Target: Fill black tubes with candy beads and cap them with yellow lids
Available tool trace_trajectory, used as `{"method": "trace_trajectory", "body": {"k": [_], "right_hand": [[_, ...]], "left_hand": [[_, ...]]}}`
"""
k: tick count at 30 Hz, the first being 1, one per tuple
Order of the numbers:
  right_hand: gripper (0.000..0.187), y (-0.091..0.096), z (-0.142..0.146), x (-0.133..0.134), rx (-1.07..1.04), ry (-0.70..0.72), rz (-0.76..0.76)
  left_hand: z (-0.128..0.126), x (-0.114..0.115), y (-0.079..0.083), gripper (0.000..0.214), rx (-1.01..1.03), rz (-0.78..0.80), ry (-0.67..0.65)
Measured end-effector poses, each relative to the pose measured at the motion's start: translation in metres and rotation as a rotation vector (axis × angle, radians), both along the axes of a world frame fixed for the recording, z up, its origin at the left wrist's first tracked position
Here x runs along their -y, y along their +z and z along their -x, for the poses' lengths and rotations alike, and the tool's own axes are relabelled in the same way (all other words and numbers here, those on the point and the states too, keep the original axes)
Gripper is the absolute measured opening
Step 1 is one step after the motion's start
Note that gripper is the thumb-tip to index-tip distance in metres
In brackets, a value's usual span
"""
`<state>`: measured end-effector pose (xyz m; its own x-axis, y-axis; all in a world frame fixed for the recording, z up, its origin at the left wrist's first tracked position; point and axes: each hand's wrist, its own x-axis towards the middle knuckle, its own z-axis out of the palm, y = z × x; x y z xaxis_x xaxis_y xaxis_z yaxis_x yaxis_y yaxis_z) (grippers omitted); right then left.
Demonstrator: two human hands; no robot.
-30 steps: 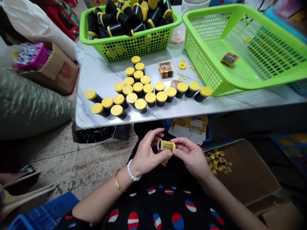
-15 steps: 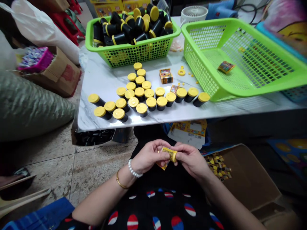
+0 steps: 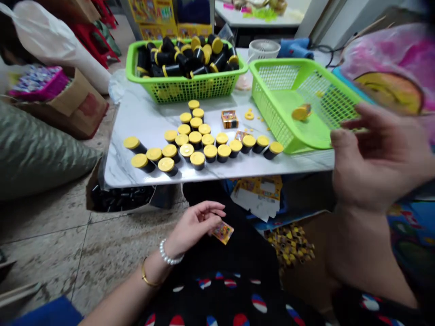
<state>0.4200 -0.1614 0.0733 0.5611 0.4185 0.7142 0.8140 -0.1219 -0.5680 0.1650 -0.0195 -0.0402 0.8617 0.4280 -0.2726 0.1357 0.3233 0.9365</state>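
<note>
My left hand (image 3: 195,226), with a pearl bracelet and a gold bangle at the wrist, is over my lap. Its thumb and fingers pinch a small orange-yellow printed packet (image 3: 223,232). Raised at the right is my right hand (image 3: 374,154), slightly blurred, fingers apart and nothing seen in them. It is beside the right-hand green basket (image 3: 288,145), partly covering it. Inside that basket a blurred yellow and dark item (image 3: 302,112) shows. Several black canisters with yellow lids (image 3: 197,159) stand on the marbled table (image 3: 136,104).
Behind them, another green basket (image 3: 190,93) is heaped with black and yellow canisters. A printed bundle (image 3: 229,119) and a yellow ring-shaped piece (image 3: 249,113) lie nearby. Below right, a carton holds small yellow-and-dark pieces (image 3: 292,246); a box of black parts (image 3: 122,198) sits below left.
My right hand has left the left one and swung up right, releasing the small yellow roll. A yellow item now shows in the basket beside it. The left hand keeps a packet.
</note>
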Motion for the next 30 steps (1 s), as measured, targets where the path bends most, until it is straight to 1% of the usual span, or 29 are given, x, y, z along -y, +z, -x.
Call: {"method": "trace_trajectory", "body": {"k": [1,2,3,4,5,6,8,10,12,14,17,18,19,22,24,28,30], "right_hand": [[0.037,-0.016,0.014,0.001,0.037,-0.081,-0.051],[0.029,-0.035,0.031,0.002,0.066,-0.063,-0.015],[0.021,-0.057,0.049,0.003,0.068,0.025,0.048],[0.014,-0.079,0.067,0.005,0.012,0.143,0.169],[0.009,-0.101,0.083,0.007,-0.07,0.236,0.285],[0.008,-0.121,0.097,0.009,-0.17,0.289,0.39],[0.015,-0.153,0.12,0.012,-0.344,0.333,0.538],[0.018,-0.173,0.133,0.014,-0.434,0.332,0.568],[0.012,-0.182,0.139,0.015,-0.493,0.304,0.526],[0.009,-0.185,0.137,0.016,-0.586,0.273,0.49],[0.012,-0.187,0.129,0.017,-0.706,0.292,0.475],[0.012,-0.188,0.126,0.018,-0.716,0.312,0.472],[0.012,-0.189,0.123,0.019,-0.707,0.332,0.47],[0.012,-0.189,0.121,0.021,-0.644,0.37,0.491],[0.013,-0.187,0.124,0.022,-0.632,0.381,0.498],[0.009,-0.185,0.133,0.023,-0.618,0.342,0.395],[0.008,-0.187,0.13,0.024,-0.591,0.333,0.374]], "left_hand": [[0.007,0.0,-0.005,0.032,-0.031,-0.105,0.027],[0.013,0.0,-0.011,0.031,-0.063,-0.228,0.04],[0.019,0.001,-0.016,0.03,-0.091,-0.363,0.032],[0.023,0.002,-0.021,0.031,-0.11,-0.493,0.006],[0.026,0.005,-0.026,0.032,-0.124,-0.6,-0.024],[0.028,0.007,-0.03,0.034,-0.135,-0.673,-0.048],[0.027,0.014,-0.038,0.036,-0.148,-0.72,-0.037],[0.022,0.019,-0.043,0.026,-0.164,-0.708,0.023],[0.017,0.023,-0.046,0.014,-0.167,-0.692,0.05],[0.014,0.026,-0.048,0.014,-0.171,-0.655,0.031],[0.013,0.029,-0.05,0.038,-0.16,-0.599,-0.045],[0.013,0.029,-0.051,0.043,-0.148,-0.61,-0.075],[0.013,0.03,-0.051,0.043,-0.136,-0.639,-0.105],[0.013,0.03,-0.052,0.031,-0.143,-0.753,-0.177],[0.012,0.031,-0.052,0.027,-0.166,-0.808,-0.203],[0.01,0.033,-0.052,0.021,-0.192,-0.867,-0.195],[0.009,0.034,-0.054,0.017,-0.224,-0.904,-0.179]]}}
